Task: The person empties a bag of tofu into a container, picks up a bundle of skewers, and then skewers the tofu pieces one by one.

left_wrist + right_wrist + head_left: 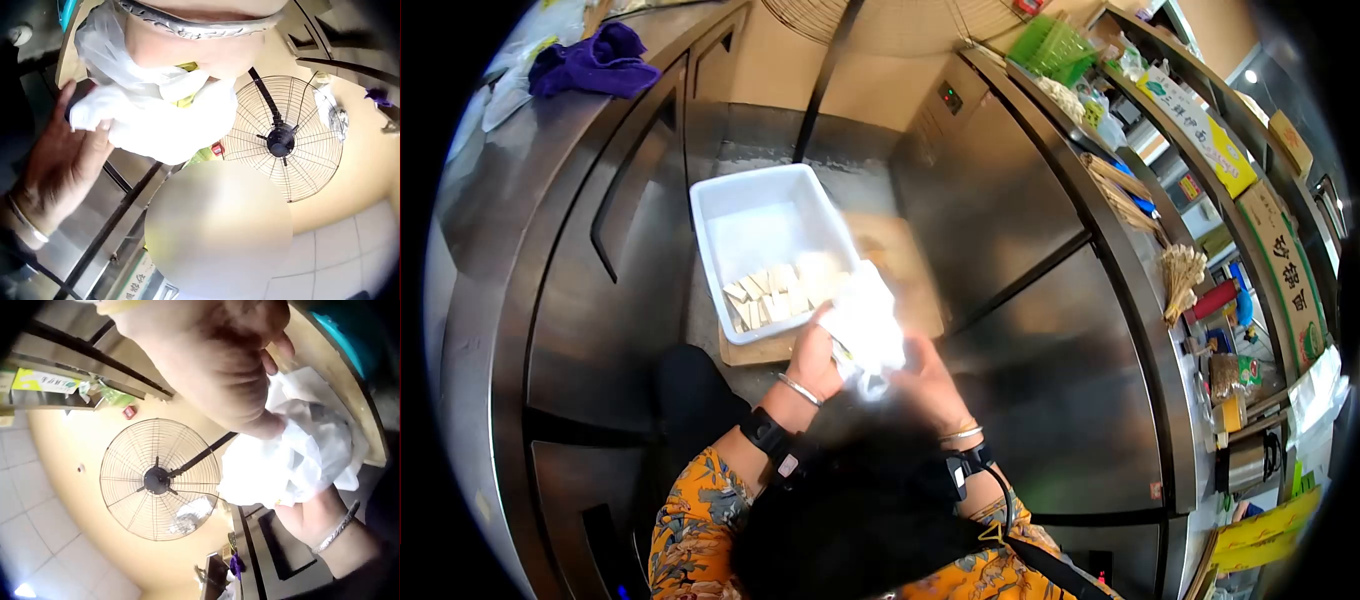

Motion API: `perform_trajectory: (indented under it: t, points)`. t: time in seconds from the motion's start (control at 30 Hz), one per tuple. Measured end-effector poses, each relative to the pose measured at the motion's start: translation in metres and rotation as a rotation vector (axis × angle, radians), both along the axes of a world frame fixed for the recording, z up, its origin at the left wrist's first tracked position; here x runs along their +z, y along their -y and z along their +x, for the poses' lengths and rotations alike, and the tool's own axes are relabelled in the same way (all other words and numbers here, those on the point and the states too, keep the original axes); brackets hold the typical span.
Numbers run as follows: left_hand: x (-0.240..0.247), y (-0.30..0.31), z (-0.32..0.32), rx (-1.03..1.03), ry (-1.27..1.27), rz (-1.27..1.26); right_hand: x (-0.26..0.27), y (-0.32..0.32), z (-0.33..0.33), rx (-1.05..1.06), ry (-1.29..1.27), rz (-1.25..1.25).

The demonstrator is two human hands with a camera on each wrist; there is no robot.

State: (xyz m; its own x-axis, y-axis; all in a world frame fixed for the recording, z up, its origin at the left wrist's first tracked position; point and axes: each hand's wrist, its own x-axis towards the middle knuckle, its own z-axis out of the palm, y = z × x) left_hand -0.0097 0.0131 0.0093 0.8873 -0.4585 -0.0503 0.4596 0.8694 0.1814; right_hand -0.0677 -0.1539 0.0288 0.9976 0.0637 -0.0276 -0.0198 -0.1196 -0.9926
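Note:
A white plastic bag (865,325), glaring brightly in the head view, is held between both hands in front of the body. My left hand (815,360) grips its left side. From the other side my right hand (930,385) pinches the bag, its thumb (97,140) pressing the plastic in the left wrist view. Something yellow-green (184,100) shows among the folds; the rest of the contents is hidden. Just beyond the hands stands a white tub (750,215) with several pale, block-like pieces (765,300), resembling cut tofu, at its near end.
The tub rests on a wooden board (915,265) on the floor. Steel cabinets (1040,370) stand on both sides. A purple cloth (595,65) lies on the left counter, and packed shelves (1220,150) line the right. A large fan (159,478) stands at the wall.

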Motion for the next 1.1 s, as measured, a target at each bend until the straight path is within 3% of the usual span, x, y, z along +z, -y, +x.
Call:
perform_trajectory:
  t: [0.03, 0.1, 0.13, 0.17, 0.23, 0.3, 0.33, 0.47, 0.6, 0.63, 0.7, 0.77, 0.83, 0.87, 0.9, 0.97, 1.0, 1.1]
  points:
    - [0.003, -0.002, 0.0, -0.084, -0.013, -0.083, 0.008, -0.011, 0.002, 0.021, 0.053, -0.002]
    - [0.008, 0.001, -0.004, -0.067, 0.026, -0.132, 0.0, -0.016, 0.014, 0.141, -0.169, 0.354]
    - [0.003, 0.002, -0.004, -0.042, 0.079, -0.08, -0.022, -0.005, 0.022, 0.237, -0.227, 0.329]
    - [0.007, 0.001, -0.002, -0.057, 0.108, -0.128, -0.002, -0.015, 0.015, 0.207, -0.334, 0.456]
    - [0.034, -0.014, -0.006, 0.011, 0.145, -0.071, -0.036, -0.011, 0.033, 0.328, -0.243, 0.723]
    - [0.063, -0.046, -0.014, 0.565, 0.517, 0.833, -0.007, -0.03, 0.054, 0.323, -0.281, 0.857]
    - [0.061, -0.068, -0.01, 0.552, 0.645, 0.86, 0.007, -0.038, 0.064, 0.308, -0.283, 0.834]
    - [0.055, -0.126, -0.026, 0.548, 0.451, 0.616, 0.086, -0.085, 0.108, 0.409, -0.211, 0.871]
    - [-0.014, -0.149, -0.012, 0.619, 0.116, 0.581, 0.202, -0.194, 0.126, 0.557, 0.127, 0.884]
    - [-0.027, -0.151, -0.012, 0.641, 0.026, 0.545, 0.227, -0.233, 0.128, 0.632, 0.35, 0.871]
    - [-0.037, -0.151, -0.013, 0.683, -0.042, 0.542, 0.238, -0.303, 0.15, 0.799, 0.396, 0.798]
    - [-0.046, -0.158, -0.013, 0.674, -0.005, 0.595, 0.246, -0.333, 0.14, 0.812, 0.388, 0.274]
    - [-0.043, -0.162, -0.015, 0.684, 0.006, 0.6, 0.236, -0.348, 0.163, 0.567, 0.921, 0.028]
    - [-0.04, -0.165, -0.018, 0.683, 0.002, 0.604, 0.231, -0.345, 0.174, 0.515, 1.033, 0.068]
    - [-0.037, -0.165, -0.018, 0.682, -0.005, 0.598, 0.231, -0.34, 0.182, 0.521, 1.028, 0.13]
    - [-0.05, -0.169, -0.015, 0.707, -0.048, 0.634, 0.224, -0.327, 0.204, 0.491, 0.927, -0.009]
    - [-0.056, -0.17, -0.015, 0.716, -0.068, 0.656, 0.23, -0.316, 0.202, 0.416, 0.928, -0.186]
    - [-0.069, -0.171, -0.011, 0.723, -0.089, 0.668, 0.217, -0.318, 0.232, 0.283, 1.025, -0.384]
